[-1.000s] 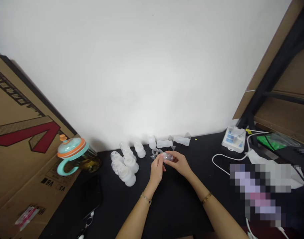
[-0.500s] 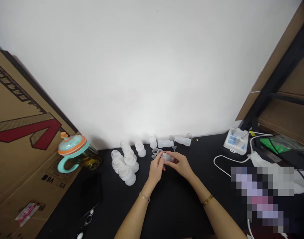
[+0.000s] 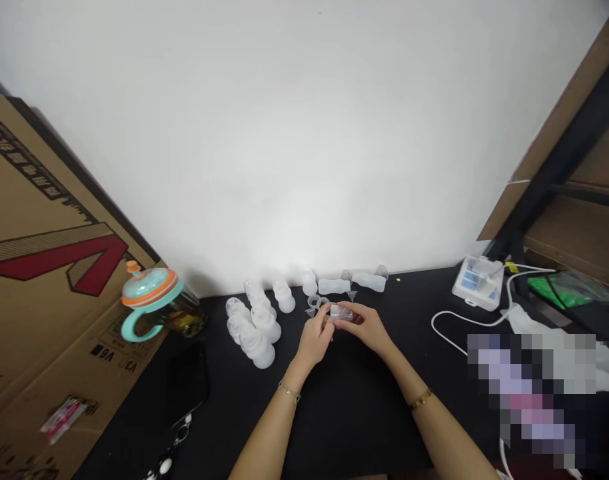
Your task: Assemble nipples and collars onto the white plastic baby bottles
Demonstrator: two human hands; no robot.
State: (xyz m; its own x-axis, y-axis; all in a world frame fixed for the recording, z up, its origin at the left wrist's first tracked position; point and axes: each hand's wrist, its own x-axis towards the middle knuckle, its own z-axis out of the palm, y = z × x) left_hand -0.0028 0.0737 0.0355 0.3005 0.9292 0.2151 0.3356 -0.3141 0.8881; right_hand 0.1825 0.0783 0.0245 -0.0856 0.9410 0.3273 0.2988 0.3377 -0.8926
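Observation:
Both hands meet over the black table around a small clear container with a whitish end (image 3: 340, 313). My right hand (image 3: 367, 327) is closed on its right part, fingers above and thumb below. My left hand (image 3: 315, 333) has its fingertips pressed together at the container's left end; whether they grip it too is hard to make out. Just behind the hands lie clear rings (image 3: 314, 302) and a small funnel-shaped piece (image 3: 352, 295). Two whitish bottle bodies (image 3: 334, 287) lie on their sides near the wall. Several capped white bottles (image 3: 257, 347) stand to the left.
A teal-lidded jug (image 3: 152, 293) and a dark phone (image 3: 187, 383) are at the left, beside a large cardboard box (image 3: 44, 280). On the right are a white case (image 3: 478, 283), a white cable (image 3: 447, 315) and a blurred pile.
The container's whitish end now shows more between the hands, and my left fingers have shifted at its left end. The whole view has shifted slightly.

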